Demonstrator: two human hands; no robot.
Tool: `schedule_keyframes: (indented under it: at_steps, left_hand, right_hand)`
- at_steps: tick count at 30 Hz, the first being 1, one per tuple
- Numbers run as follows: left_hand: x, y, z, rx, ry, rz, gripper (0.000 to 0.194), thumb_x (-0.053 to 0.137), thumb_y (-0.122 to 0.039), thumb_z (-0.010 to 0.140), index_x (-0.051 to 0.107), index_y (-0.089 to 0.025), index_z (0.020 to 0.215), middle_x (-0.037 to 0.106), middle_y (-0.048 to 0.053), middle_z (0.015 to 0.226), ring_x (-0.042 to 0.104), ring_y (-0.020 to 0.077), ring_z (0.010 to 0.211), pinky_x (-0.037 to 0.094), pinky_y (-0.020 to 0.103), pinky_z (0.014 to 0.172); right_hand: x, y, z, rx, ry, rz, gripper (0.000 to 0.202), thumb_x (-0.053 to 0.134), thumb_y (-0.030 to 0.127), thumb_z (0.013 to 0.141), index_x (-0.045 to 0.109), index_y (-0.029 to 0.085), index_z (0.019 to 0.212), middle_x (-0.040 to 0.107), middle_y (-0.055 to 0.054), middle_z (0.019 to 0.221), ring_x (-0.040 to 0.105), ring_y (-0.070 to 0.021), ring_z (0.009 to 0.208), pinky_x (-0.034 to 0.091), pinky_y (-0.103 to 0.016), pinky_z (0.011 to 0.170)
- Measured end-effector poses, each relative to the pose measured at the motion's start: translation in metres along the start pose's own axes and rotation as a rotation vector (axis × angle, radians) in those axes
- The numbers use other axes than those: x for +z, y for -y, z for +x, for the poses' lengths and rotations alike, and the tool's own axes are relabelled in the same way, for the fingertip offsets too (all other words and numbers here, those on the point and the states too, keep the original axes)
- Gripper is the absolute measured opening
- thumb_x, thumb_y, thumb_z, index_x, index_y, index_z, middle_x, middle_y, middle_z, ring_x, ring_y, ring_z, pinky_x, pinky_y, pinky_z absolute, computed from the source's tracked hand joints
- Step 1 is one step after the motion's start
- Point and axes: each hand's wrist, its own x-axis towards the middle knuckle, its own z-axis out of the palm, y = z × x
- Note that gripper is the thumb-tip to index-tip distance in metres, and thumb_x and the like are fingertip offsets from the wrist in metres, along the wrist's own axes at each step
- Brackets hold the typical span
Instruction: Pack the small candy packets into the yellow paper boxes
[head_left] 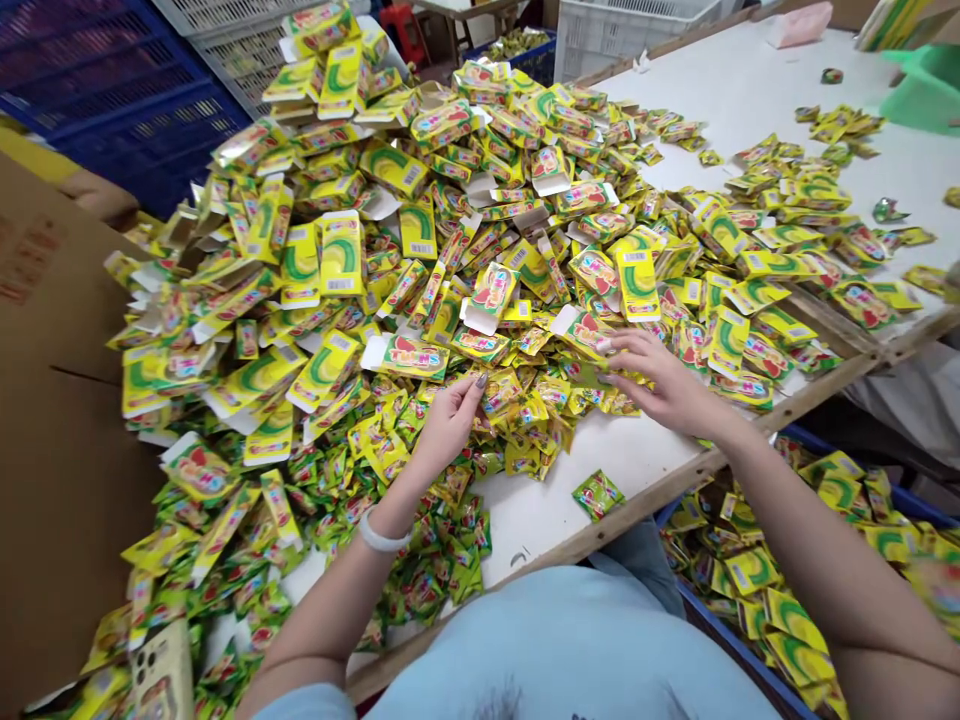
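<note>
My left hand [451,418] is closed, thumb and forefinger pinched together over small yellow sachets [501,390]. Whatever lies between those fingertips is too small to make out. My right hand [654,378] has its fingers stretched and apart, with the tips at the end of a small candy carton [577,328] whose white flap stands open. To the left of that carton lies another yellow carton [409,357] with an open flap. Green sachets [442,560] are spread below my left hand. A single green sachet [598,494] lies apart near the table edge.
A high heap of yellow cartons [341,255] covers much of the white table [536,510]. Beneath the wooden edge at right is a blue crate [780,680] of cartons. A cardboard box [60,450] stands left, near a phone [163,675]. A green container [926,90] stands far right.
</note>
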Motion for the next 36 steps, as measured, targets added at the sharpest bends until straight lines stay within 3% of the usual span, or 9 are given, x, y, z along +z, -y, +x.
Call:
schedule_keyframes:
  at_steps: [3,8,11,15,18,21,27,33,36]
  left_hand:
    - [0.017,-0.006,0.000,-0.003,0.115,0.025,0.047,0.048,-0.062,0.092,0.049,-0.020,0.070,0.055,-0.004,0.048,0.047,0.0109,0.041,0.033,0.022,0.043]
    - [0.037,-0.012,-0.016,0.030,0.268,0.016,0.044,0.044,-0.058,0.095,0.055,-0.019,0.081,0.061,-0.001,0.060,0.051,0.0125,0.049,0.037,0.024,0.048]
    - [0.043,-0.007,-0.032,0.055,0.284,0.052,0.030,0.052,-0.048,0.095,0.057,-0.018,0.100,0.061,-0.001,0.066,0.054,0.0138,0.055,0.039,0.024,0.052]
    - [0.060,-0.011,-0.033,0.157,0.330,0.193,0.027,0.044,-0.042,0.099,0.057,-0.018,0.101,0.060,0.000,0.068,0.055,0.0151,0.058,0.040,0.025,0.056]
    - [0.077,-0.029,-0.003,0.258,0.355,0.407,0.036,0.036,-0.044,0.102,0.053,-0.016,0.117,0.064,0.004,0.076,0.060,0.0185,0.064,0.042,0.028,0.062]
    - [0.091,-0.046,0.049,0.207,0.150,0.650,0.054,0.041,-0.053,0.099,0.043,-0.010,0.132,0.067,0.009,0.078,0.063,0.0234,0.069,0.042,0.030,0.065]
    - [0.098,-0.043,0.115,0.220,0.175,0.670,0.032,0.065,-0.046,0.088,0.063,-0.015,0.080,0.062,0.005,0.070,0.056,0.0192,0.065,0.035,0.027,0.061]
    - [0.072,-0.049,0.065,0.251,0.286,0.293,0.035,0.065,-0.050,0.086,0.061,-0.018,0.073,0.046,-0.005,0.056,0.038,0.0116,0.052,0.028,0.025,0.054]
    - [0.071,-0.052,0.036,0.276,-0.034,0.060,0.034,0.078,-0.044,0.076,0.063,-0.020,0.096,0.056,-0.002,0.072,0.050,0.0139,0.065,0.040,0.026,0.064]
  right_hand:
    - [-0.002,0.022,-0.007,0.149,0.155,0.389,0.022,0.047,0.035,0.099,0.062,0.019,0.095,0.066,-0.004,0.084,0.064,-0.0173,0.078,0.054,-0.031,0.071]
    - [0.020,0.041,-0.001,0.215,0.311,0.419,0.022,0.049,0.034,0.098,0.059,0.019,0.085,0.058,0.001,0.070,0.056,-0.0130,0.065,0.047,-0.026,0.063]
    - [0.028,0.043,-0.014,0.303,0.202,0.453,0.018,0.058,0.037,0.093,0.060,0.020,0.098,0.065,-0.004,0.089,0.061,-0.0161,0.079,0.051,-0.029,0.070]
    - [0.042,0.038,-0.042,0.485,0.040,0.834,0.062,0.075,0.044,0.078,0.051,0.028,0.133,0.061,-0.010,0.129,0.064,-0.0217,0.107,0.057,-0.036,0.083]
    - [0.052,0.031,-0.056,0.585,-0.032,1.014,0.044,0.076,0.046,0.078,0.066,0.023,0.114,0.073,-0.006,0.101,0.071,-0.0203,0.083,0.061,-0.038,0.077]
    - [0.050,0.024,-0.068,0.641,-0.209,0.991,0.031,0.079,0.047,0.075,0.070,0.019,0.089,0.072,-0.001,0.070,0.068,-0.0171,0.060,0.061,-0.033,0.062]
    - [0.030,0.014,-0.088,0.682,-0.366,1.019,0.031,0.081,0.045,0.074,0.063,0.020,0.076,0.066,0.002,0.074,0.061,-0.0113,0.056,0.059,-0.026,0.049]
    - [0.028,0.018,-0.068,0.696,-0.430,1.153,0.036,0.082,0.048,0.071,0.060,0.021,0.075,0.065,0.002,0.077,0.062,-0.0118,0.059,0.058,-0.025,0.046]
    - [0.040,0.033,-0.054,0.678,-0.392,1.244,0.034,0.080,0.049,0.074,0.062,0.021,0.081,0.066,0.002,0.074,0.063,-0.0121,0.054,0.056,-0.024,0.046]
